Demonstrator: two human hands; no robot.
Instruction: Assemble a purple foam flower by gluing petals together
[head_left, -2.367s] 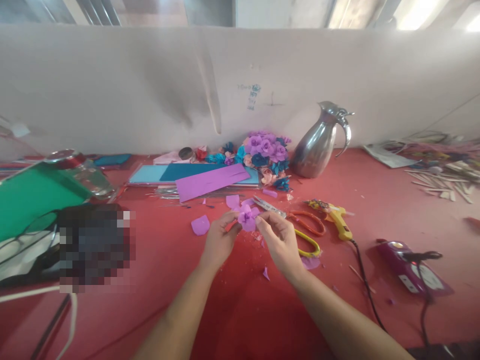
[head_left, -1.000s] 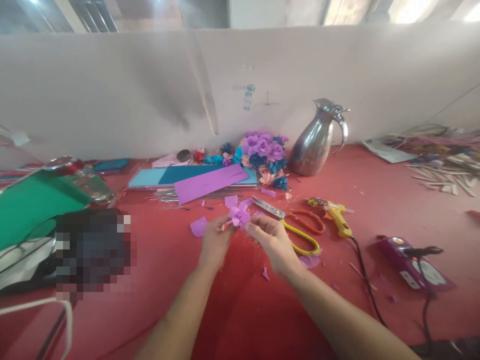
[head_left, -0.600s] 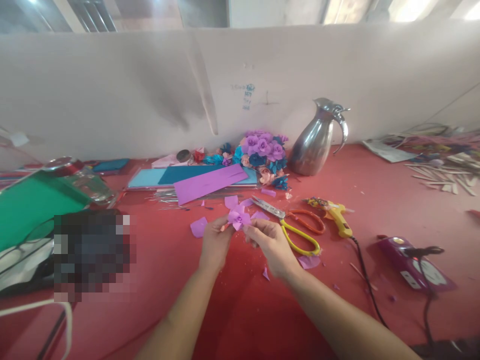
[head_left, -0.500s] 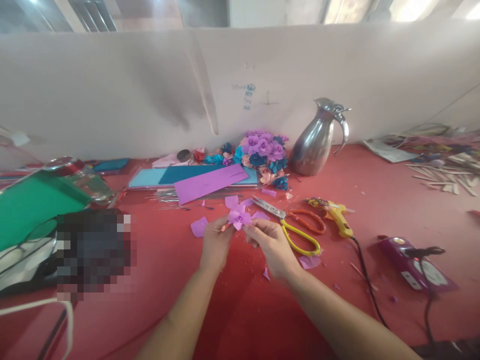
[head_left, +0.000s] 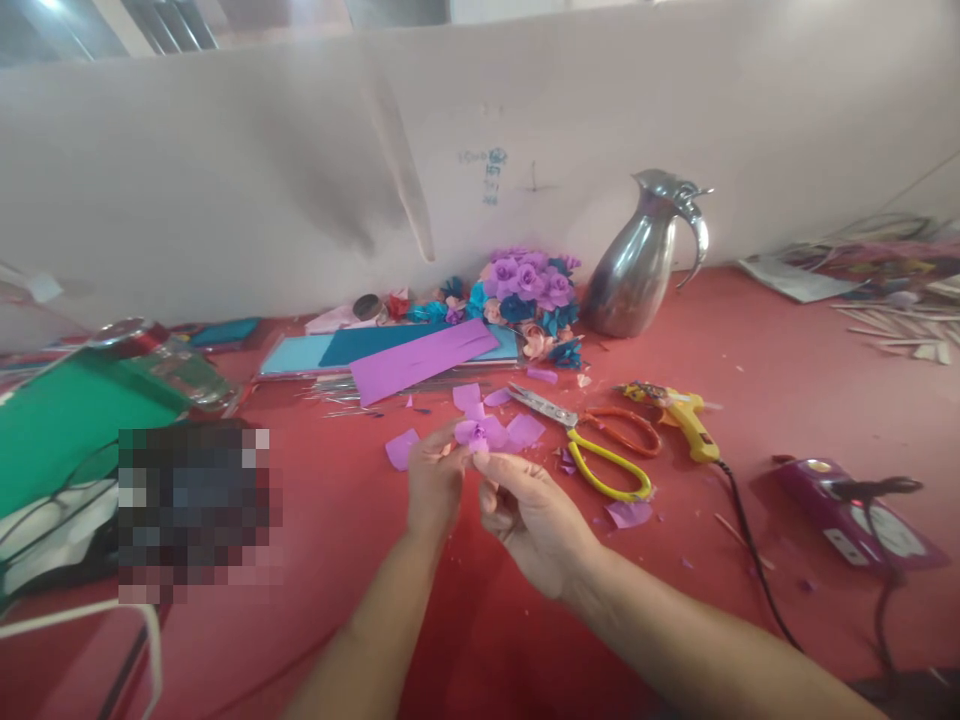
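Soft, fairly bright light covers the red surface [head_left: 315, 520], paler and washed out toward its right edge, deeper and dimmer at the middle of its near edge. Beyond the far edge, the whitish wall [head_left: 225, 190] looks hazy; a bright glow shows above its left part. The metal jug [head_left: 630, 270] by the far edge carries glossy highlights. Handwriting [head_left: 492, 175] on the wall is smeared, and the purple flower [head_left: 480, 433] lacks crisp petal edges. Wide-angle stretching and softness grow toward the left and right edges; the wooden sticks [head_left: 911, 338] at right blur. Coarse pixel blocks mask a dark object [head_left: 199, 500] toward the left edge.
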